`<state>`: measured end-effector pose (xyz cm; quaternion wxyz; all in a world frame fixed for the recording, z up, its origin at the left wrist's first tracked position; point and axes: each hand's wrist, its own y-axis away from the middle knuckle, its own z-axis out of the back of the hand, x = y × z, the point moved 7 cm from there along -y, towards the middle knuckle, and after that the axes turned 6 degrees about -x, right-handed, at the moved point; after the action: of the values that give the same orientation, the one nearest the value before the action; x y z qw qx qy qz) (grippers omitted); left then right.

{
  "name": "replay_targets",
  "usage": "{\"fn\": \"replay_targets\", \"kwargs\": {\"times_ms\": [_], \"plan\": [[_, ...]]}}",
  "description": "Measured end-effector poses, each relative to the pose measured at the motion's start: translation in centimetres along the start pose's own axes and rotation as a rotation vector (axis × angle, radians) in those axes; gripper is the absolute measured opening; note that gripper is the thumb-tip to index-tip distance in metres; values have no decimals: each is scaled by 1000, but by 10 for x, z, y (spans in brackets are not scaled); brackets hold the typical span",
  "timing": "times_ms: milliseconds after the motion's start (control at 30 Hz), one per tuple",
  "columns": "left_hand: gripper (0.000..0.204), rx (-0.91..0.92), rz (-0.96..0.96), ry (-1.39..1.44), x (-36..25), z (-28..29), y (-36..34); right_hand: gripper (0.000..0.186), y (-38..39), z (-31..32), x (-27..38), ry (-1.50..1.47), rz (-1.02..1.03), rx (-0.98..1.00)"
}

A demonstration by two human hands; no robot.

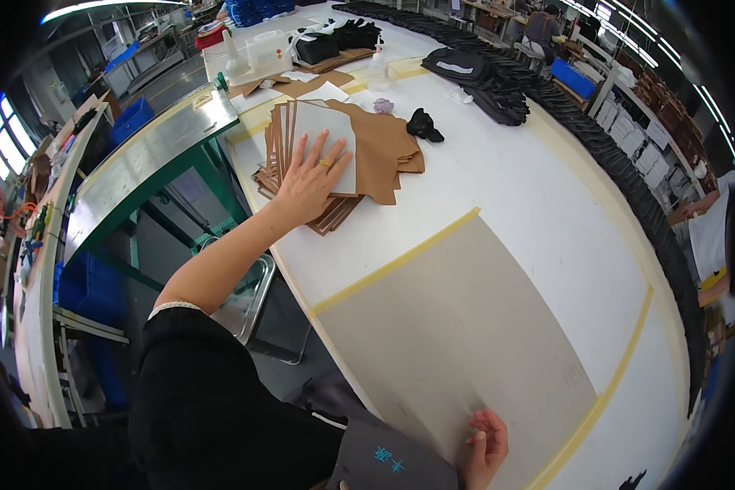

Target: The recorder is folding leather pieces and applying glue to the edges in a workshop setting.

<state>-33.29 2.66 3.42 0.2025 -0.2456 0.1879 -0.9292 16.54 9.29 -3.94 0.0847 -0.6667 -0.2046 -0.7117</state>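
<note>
My left hand (pixel 310 180) lies with spread fingers on a pale rectangular sheet (pixel 339 129) atop a fanned stack of brown cut pieces (pixel 384 167); it wears a yellow ring. Lower right, my right hand (pixel 483 445) hovers over or rests on a grey mat (pixel 449 318) edged with yellow tape, its fingers loosely curled and slightly apart, seemingly holding nothing. A small black crumpled item (pixel 423 126) and a lilac wad (pixel 384 106) sit beside the stack on the white worktable (pixel 547 204).
Black bundled pieces (pixel 474 82), a bottle (pixel 378 72) and a plastic container (pixel 268 55) stand farther back. A long black row (pixel 653 229) lines the right edge. A metal-topped stand (pixel 139 180) adjoins at left. A co-worker's arm (pixel 698 204) shows at far right.
</note>
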Motion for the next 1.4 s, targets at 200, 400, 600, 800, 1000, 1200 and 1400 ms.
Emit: {"fn": "replay_targets", "kwargs": {"times_ms": [200, 400, 600, 800, 1000, 1200, 1400], "plan": [[48, 77, 18, 79, 27, 7, -46, 30, -1, -4, 4, 166, 61, 12], [29, 363, 296, 330, 75, 24, -95, 30, -3, -9, 15, 189, 58, -12], [32, 219, 273, 225, 42, 68, -108, 27, 1, -11, 17, 164, 67, 17], [31, 457, 51, 771, -62, 71, -88, 45, -2, -5, 12, 221, 30, 23], [43, 1099, -160, 1281, -197, 101, -30, 69, -5, -5, 9, 67, 36, 95], [58, 858, -503, 1154, -236, 117, -4, 71, -13, 5, 0, -327, 24, 124], [59, 213, -57, 826, -193, 47, 12, 52, -26, 3, 0, -212, -161, 124]]}}
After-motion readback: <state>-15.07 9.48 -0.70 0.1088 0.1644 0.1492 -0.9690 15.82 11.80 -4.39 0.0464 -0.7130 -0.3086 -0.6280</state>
